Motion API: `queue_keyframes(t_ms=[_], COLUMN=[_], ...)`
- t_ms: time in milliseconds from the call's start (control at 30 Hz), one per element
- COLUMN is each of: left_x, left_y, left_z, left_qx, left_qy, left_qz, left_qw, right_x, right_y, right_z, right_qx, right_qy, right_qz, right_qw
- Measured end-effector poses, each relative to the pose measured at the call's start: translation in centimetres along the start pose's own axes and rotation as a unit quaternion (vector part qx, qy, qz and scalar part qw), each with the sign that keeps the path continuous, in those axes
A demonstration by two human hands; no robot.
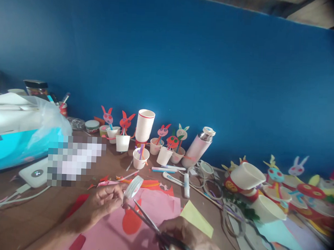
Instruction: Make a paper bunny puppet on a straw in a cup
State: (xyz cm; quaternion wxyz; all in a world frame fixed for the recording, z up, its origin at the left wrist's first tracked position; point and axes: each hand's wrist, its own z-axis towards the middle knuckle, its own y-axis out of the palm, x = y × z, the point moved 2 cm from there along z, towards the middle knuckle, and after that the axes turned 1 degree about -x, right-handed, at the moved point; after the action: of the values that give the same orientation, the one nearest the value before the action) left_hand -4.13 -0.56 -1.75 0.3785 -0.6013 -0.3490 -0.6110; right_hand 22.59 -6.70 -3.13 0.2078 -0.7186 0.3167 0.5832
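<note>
My left hand (107,201) is closed, its fingertips pinching the lower edge of a roll of tape (134,187). In my right hand (186,234) is a pair of scissors (153,224) with dark handles. The blades are parted and point up and left, their tips close to the underside of the tape roll. Whether a strip of tape lies between the blades I cannot tell. Below them, a red-orange paper cutout (131,222) with a rounded body lies on a sheet of pink paper (104,233). A yellow paper piece (197,218) is beside my right hand.
Paper cups with rabbit-head figures (122,142) line the wall, around a tall cup stack (144,126). A white flask (197,148) leans there. Markers, a utility knife (174,179) and a glue stick (187,185) lie ahead. Tape rings (233,218) and more cups are right; a power bank (34,172) is left.
</note>
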Motion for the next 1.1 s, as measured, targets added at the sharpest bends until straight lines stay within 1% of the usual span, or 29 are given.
queue_keyframes(t_ms=[67,200,300,400,500,633,767,967,1100], left_x=[0.4,1.0,0.8,0.5,0.5,0.9,1.4,1.7,1.7], left_y=[0.2,0.8,1.2,1.4,1.6,1.7,1.8,1.9,2.0], left_z=[-0.1,-0.3,-0.4,-0.5,-0.6,-0.8,-0.8,-0.7,-0.7], left_qx=[-0.013,-0.057,-0.086,-0.103,-0.103,-0.102,-0.098,-0.089,-0.082], left_qy=[-0.017,-0.019,-0.035,-0.049,-0.042,-0.026,-0.026,-0.032,-0.031], left_qz=[-0.001,0.004,0.002,0.003,-0.004,-0.008,0.001,-0.018,-0.015], left_qw=[1.0,0.998,0.996,0.993,0.994,0.994,0.995,0.995,0.996], right_x=[0.5,0.8,0.6,-0.2,-0.7,0.4,1.6,1.2,1.3], right_y=[0.1,0.2,0.7,1.6,2.5,3.2,3.5,3.8,3.7], right_z=[0.3,0.8,0.8,0.7,0.8,1.8,2.8,2.9,2.9], right_qx=[0.002,0.01,0.023,0.05,0.054,0.063,0.089,0.097,0.088], right_qy=[-0.003,-0.026,-0.031,-0.038,-0.048,-0.07,-0.096,-0.108,-0.123], right_qz=[0.001,0.014,0.022,0.036,0.072,0.119,0.132,0.139,0.158], right_qw=[1.0,1.0,0.999,0.997,0.995,0.988,0.983,0.98,0.976])
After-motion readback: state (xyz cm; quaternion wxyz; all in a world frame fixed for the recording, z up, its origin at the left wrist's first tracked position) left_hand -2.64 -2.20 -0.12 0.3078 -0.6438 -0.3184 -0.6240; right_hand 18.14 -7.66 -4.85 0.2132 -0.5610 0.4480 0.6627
